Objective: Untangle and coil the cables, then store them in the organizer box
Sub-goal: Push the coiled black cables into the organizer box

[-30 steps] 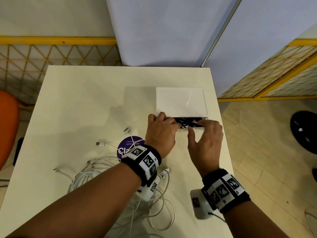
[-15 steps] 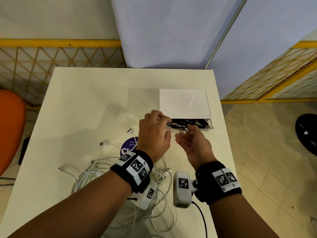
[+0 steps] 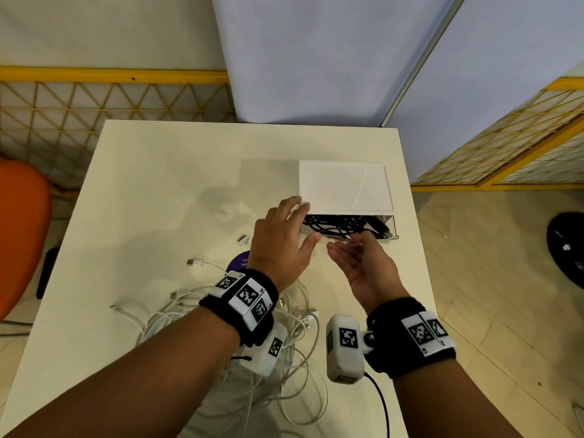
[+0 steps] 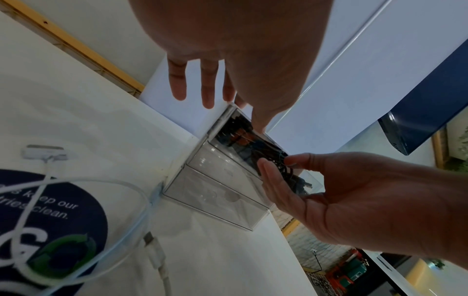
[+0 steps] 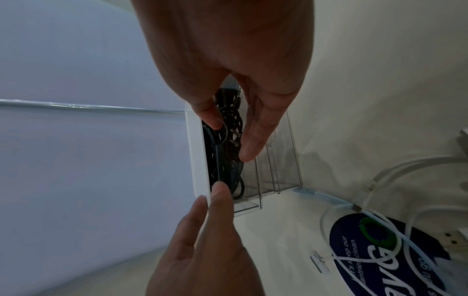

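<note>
The organizer box (image 3: 346, 188) has a white top and clear drawers (image 4: 220, 190) and stands at the table's far right. Its top drawer is pulled out and holds a bundle of black cables (image 3: 339, 225). My left hand (image 3: 295, 221) rests straight fingers on the box's front left corner, thumb at the drawer's edge. My right hand (image 3: 347, 243) is turned palm up in front of the drawer; its fingers are straight and grip nothing, and the thumb (image 5: 209, 120) touches the black cables (image 5: 228, 174). A tangle of white cables (image 3: 164, 317) lies on the table under my forearms.
A round purple sticker (image 3: 237, 263) lies on the table beside the left wrist. A small white adapter (image 3: 242, 239) and loose USB plugs (image 3: 194, 262) lie left of it. The table's right edge (image 3: 420, 263) is close to the box. An orange chair (image 3: 22, 229) stands at far left.
My right hand came off the drawer, turned palm up and drew back slightly toward me. The left hand stays at the box's left corner with its fingers now stretched out.
</note>
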{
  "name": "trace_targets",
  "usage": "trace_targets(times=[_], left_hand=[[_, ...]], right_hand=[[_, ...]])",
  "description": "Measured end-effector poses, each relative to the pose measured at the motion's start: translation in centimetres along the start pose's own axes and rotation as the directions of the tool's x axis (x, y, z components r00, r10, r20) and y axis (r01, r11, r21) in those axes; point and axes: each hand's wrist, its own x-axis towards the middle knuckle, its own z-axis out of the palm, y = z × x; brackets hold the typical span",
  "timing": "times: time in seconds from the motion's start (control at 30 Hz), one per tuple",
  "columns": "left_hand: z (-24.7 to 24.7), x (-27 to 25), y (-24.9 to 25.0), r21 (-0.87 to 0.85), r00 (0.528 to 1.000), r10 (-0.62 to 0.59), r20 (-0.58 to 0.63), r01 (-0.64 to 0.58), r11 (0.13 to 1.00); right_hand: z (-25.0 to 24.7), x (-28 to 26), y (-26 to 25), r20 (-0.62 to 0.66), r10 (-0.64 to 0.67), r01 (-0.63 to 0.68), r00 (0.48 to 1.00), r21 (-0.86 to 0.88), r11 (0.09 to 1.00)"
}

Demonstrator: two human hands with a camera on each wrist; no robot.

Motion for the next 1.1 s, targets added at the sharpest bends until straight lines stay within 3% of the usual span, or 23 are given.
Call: trace_targets(times=[0.43,0.53,0.6,0.63,0.7,0.77,0.8,1.0,1.1], left_hand=[[-0.2,0.6,-0.4,0.104,0.995,0.045,-0.084,-0.036,0.994],[-0.2,0.7,-0.6,0.117,0.994,0.047,-0.102,-0.034,0.993],[-0.3,1.0,-0.7,0.123,0.992,0.051,-0.117,-0.036,0.992],[-0.3,1.1,-0.8,0.123,0.991,0.054,-0.124,-0.039,0.992],[-0.4,1.4,-1.0,0.128,0.988,0.073,-0.134,-0.056,0.99],[-0.5,1.6,-1.2,0.139,0.986,0.092,-0.139,-0.073,0.988],[-0.5,1.7,-1.3,0.141,0.985,0.1,-0.142,-0.079,0.987],[-0.4,2.0,-1.5,0.155,0.978,0.136,-0.156,-0.112,0.982],[-0.4,2.2,-1.4,0.157,0.975,0.148,-0.167,-0.122,0.98]], right_hand=[[0.0,1.2,-1.1,0.139,-0.055,0.06,0.989,-0.037,0.998],[-0.2,1.1,-1.5,0.129,-0.071,0.088,0.989,-0.13,0.988],[-0.5,1.1,-2.2,0.094,-0.1,0.125,0.991,-0.323,0.938],[-1.0,1.3,-2.7,0.071,-0.153,0.168,0.986,-0.475,0.864],[-2.3,2.1,-3.8,0.053,-0.38,0.278,0.923,-0.775,0.567],[-3.4,2.5,-5.0,0.11,-0.619,0.319,0.778,-0.918,0.238],[-3.8,2.6,-5.3,0.163,-0.671,0.338,0.723,-0.931,0.137],[-5.2,4.7,-6.1,0.565,-0.61,0.565,0.556,-0.795,-0.221],[-5.2,5.4,-6.0,0.621,-0.612,0.555,0.489,-0.763,-0.332]])
